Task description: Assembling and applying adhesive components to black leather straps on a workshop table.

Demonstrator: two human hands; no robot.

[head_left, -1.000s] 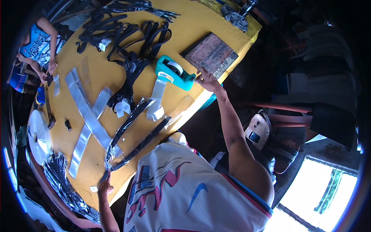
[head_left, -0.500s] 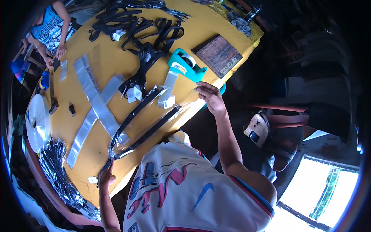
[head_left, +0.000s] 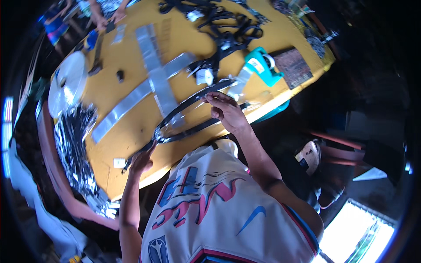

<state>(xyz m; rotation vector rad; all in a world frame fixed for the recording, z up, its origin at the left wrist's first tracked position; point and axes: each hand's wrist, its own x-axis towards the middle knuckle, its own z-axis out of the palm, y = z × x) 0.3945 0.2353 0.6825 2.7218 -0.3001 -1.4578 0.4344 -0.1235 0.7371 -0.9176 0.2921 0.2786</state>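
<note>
A long black strap (head_left: 189, 101), partly in clear plastic, lies looped along the near edge of the yellow table. My left hand (head_left: 142, 161) is on its joined end, index finger stretched along it and holding it down against the tabletop. Over the strap's upper length, my right hand (head_left: 226, 110) has thumb and fingers pinched together. A small pale bit shows at those fingertips, apparently a piece of clear tape. Beyond the right hand stands a teal tape dispenser (head_left: 262, 70). Flat clear plastic sleeves (head_left: 151, 72) lie crossed beyond the strap.
More black straps (head_left: 228, 33) are heaped at the far side. A dark block (head_left: 293, 68) sits right of the dispenser. At left are a white reel (head_left: 68, 83), a hammer (head_left: 97, 57) and a shiny plastic bundle (head_left: 72, 136). Another person's hands (head_left: 109, 18) work at the far left.
My right hand has moved left from the dispenser to above the strap, fingers still pinched. My left hand stays on the strap. The whole view has shifted with my head.
</note>
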